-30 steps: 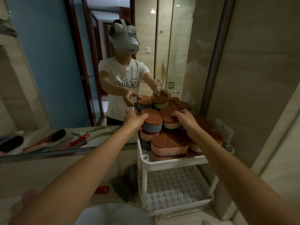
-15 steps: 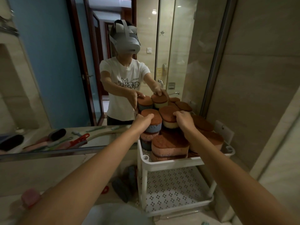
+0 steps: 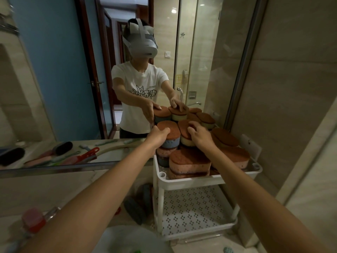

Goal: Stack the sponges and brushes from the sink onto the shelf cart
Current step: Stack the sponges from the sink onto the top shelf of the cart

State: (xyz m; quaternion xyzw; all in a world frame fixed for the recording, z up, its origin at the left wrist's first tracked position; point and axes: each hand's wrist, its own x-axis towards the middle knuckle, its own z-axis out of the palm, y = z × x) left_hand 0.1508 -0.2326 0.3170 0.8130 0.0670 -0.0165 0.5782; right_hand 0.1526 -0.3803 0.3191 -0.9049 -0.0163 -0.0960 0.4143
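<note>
A white shelf cart (image 3: 191, 181) stands against the mirror, its top tray piled with brown-topped sponges. On the pile's back row sit a blue sponge (image 3: 169, 143) and, tilted beside it, a yellow sponge (image 3: 187, 142). My left hand (image 3: 158, 135) grips the blue sponge from its left side, fingers over the top. My right hand (image 3: 198, 136) lies curled over the yellow sponge's brown top. A large pink sponge (image 3: 189, 162) fills the tray's front. Dark brushes (image 3: 136, 207) lie on the counter left of the cart.
The cart's perforated lower shelf (image 3: 191, 207) holds nothing. The sink basin (image 3: 131, 240) is at the bottom edge, a red-capped bottle (image 3: 33, 220) at lower left. The mirror behind reflects me, the sponges and some brushes. A tiled wall closes the right side.
My left hand has moved right from beside the blue sponge onto it, fingers now over its top. My right hand stays on the yellow sponge.
</note>
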